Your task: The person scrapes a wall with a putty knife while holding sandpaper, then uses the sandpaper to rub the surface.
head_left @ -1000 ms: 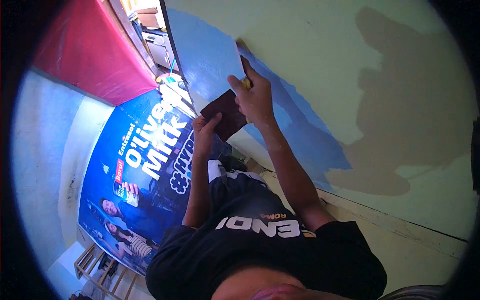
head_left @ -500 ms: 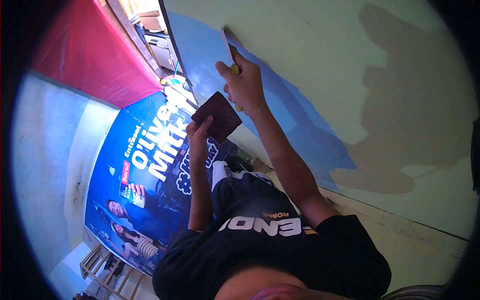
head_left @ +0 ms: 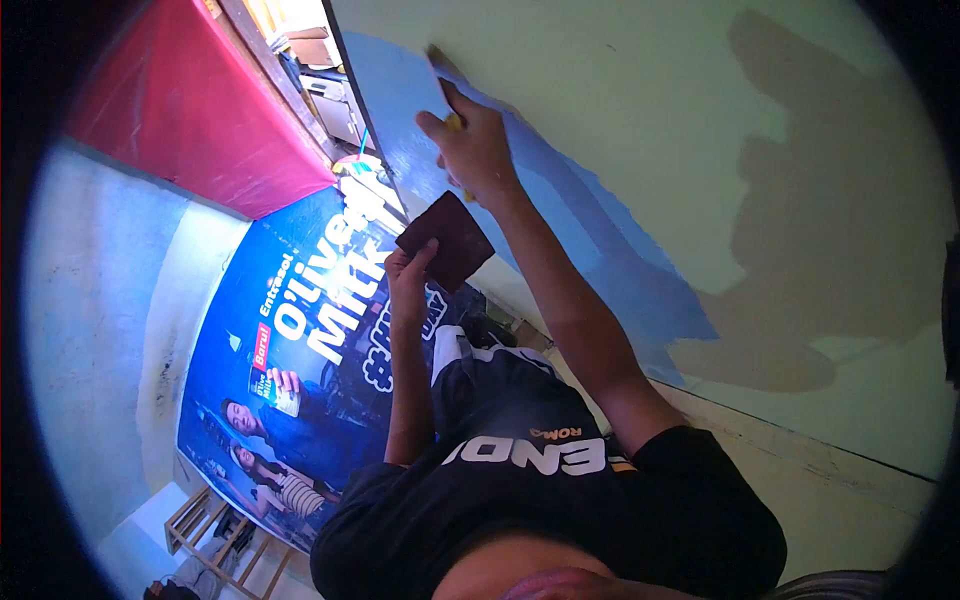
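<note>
Pale green wall bears a blue patch, before which the right hand grips a yellow-handled scraper and the left hand pinches a dark square.

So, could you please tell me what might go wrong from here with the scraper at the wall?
The yellow-handled scraper in the right hand has a thin blade by the wall; a corner could gouge the surface if it tilts. The left hand pinches the dark square sheet near one edge, so it might slip.
</note>
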`<state>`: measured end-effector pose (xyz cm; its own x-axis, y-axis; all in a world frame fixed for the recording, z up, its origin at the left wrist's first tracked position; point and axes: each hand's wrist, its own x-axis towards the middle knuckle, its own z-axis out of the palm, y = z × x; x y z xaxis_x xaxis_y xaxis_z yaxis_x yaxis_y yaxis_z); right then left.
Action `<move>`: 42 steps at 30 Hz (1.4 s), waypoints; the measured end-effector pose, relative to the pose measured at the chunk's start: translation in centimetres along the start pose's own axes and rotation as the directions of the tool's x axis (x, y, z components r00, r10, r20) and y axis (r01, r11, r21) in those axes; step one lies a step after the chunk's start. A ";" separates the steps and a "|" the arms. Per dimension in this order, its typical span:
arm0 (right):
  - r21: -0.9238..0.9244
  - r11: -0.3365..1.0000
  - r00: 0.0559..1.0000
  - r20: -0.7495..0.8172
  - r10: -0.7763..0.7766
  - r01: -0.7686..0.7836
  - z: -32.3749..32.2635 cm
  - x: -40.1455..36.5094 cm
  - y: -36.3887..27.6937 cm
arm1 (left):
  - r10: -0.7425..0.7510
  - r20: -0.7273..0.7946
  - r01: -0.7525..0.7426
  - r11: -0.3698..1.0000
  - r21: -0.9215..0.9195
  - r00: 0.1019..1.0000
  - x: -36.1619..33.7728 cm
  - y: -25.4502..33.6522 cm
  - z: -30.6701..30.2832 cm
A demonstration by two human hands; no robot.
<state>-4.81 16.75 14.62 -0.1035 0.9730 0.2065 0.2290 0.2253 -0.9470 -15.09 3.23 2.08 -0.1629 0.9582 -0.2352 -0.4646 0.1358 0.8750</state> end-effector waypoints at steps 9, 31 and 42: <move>-0.168 0.986 0.991 0.124 0.043 -0.021 0.7 -3.4 13.1 | -0.002 -0.171 -0.007 0.999 -0.054 0.985 -0.3 1.6 -0.8; 0.215 0.900 0.920 -0.021 0.392 -0.379 -18.0 -19.8 -3.0 | 0.109 0.155 -0.108 0.994 -0.010 0.982 2.0 0.9 9.4; 0.050 0.899 0.897 -0.065 0.437 -0.434 -17.0 -18.0 -4.2 | 0.148 0.069 -0.149 0.989 0.016 0.987 0.3 0.4 8.5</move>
<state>12.53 -0.83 19.07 0.0699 0.9747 -0.2124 0.2023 -0.2224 -0.9538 -7.92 5.72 5.90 -0.1692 0.9828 -0.0733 -0.4207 -0.0047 0.9072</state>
